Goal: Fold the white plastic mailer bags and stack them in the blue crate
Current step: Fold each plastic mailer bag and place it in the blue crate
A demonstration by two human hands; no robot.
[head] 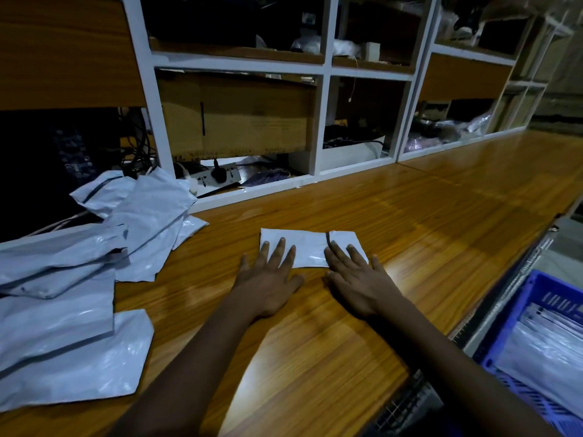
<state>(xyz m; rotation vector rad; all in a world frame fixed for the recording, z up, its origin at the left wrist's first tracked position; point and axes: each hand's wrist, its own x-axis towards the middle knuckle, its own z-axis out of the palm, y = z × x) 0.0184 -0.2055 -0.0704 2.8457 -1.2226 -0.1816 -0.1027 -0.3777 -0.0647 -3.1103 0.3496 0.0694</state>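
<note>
Nearest, low on the right beside the counter (315,357), the blue crate (517,316) holds flat white bags, and the frame cuts off its near and right sides. On the counter the left hand (268,279) and right hand (359,279) lie flat, fingers spread, fingertips pressing the folded mailer (310,247) just ahead of them. Its long axis runs left to right. The right hand is nearer the crate, so it probably suits the carry. The fingers hide part of the mailer's near edge. A pile of unfolded mailers (63,310) lies to the left. The dark shelves (325,70) behind are hard to read.
</note>
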